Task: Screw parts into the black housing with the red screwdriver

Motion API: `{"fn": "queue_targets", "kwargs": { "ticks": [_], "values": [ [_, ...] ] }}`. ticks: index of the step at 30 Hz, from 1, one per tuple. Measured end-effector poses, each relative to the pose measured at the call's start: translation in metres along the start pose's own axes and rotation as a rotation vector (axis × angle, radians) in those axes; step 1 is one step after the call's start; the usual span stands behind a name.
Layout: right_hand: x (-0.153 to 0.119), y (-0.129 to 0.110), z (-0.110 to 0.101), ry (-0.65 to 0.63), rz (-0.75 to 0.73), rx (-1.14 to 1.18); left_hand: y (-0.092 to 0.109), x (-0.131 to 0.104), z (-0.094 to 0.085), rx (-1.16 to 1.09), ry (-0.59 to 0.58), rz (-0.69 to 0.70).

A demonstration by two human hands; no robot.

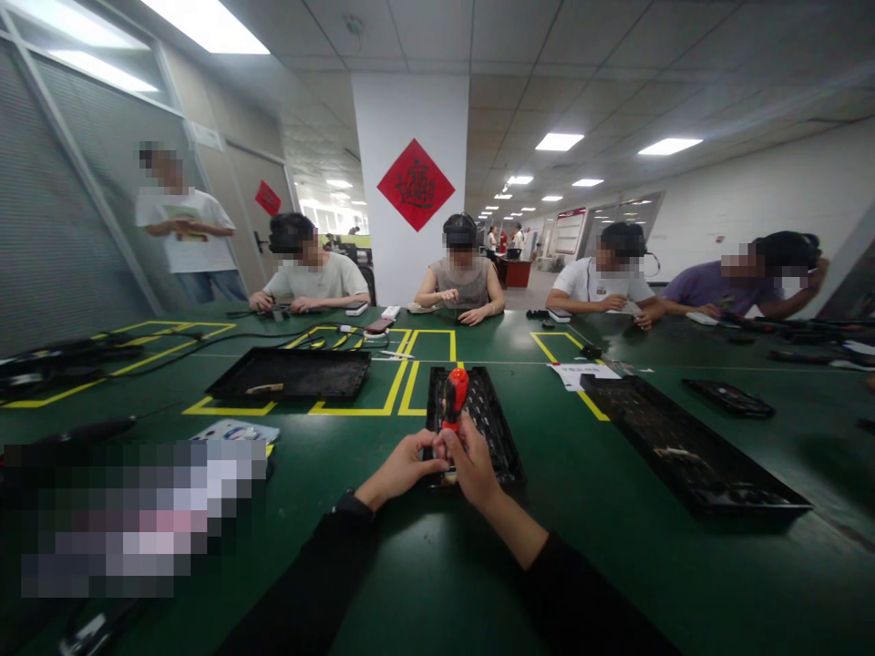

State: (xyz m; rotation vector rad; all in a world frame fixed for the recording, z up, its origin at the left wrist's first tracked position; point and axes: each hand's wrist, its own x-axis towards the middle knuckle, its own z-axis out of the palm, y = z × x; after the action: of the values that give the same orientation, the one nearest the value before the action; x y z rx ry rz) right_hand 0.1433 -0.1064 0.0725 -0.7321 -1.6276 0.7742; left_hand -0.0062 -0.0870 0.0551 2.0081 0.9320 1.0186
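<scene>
A screwdriver with a red and black handle (456,394) stands upright above a small black tray (502,428) in the middle of the green table. My right hand (473,463) is closed round the lower part of its handle. Close beside it, my left hand (408,466) has its fingers pinched together near the lower end of the screwdriver. What the left fingertips hold, if anything, is too small to make out. Small pieces line the tray beneath and behind my hands.
On the green table (383,565), a wide black tray (293,372) lies at left and a long black tray (697,446) at right. Cables and dark tools (75,351) lie far left. Several people sit across the table; one person (188,223) stands at left.
</scene>
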Motion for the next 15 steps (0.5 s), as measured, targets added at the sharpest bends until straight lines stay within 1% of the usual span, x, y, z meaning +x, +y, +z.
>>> {"fn": "queue_targets", "kwargs": {
  "ticks": [4,7,12,15],
  "values": [
    [0.001,-0.002,0.000,-0.012,0.009,0.015,-0.003,0.001,0.007,-0.011,0.055,-0.009],
    [0.002,-0.003,0.000,-0.009,0.008,0.041,-0.001,0.000,0.006,0.017,0.060,-0.012],
    [0.001,0.000,0.000,-0.009,0.018,0.026,0.004,-0.001,-0.007,0.021,-0.079,0.007],
    [0.000,0.000,0.000,-0.009,0.019,0.023,0.005,-0.002,-0.011,0.010,-0.098,0.010]
  ]
}}
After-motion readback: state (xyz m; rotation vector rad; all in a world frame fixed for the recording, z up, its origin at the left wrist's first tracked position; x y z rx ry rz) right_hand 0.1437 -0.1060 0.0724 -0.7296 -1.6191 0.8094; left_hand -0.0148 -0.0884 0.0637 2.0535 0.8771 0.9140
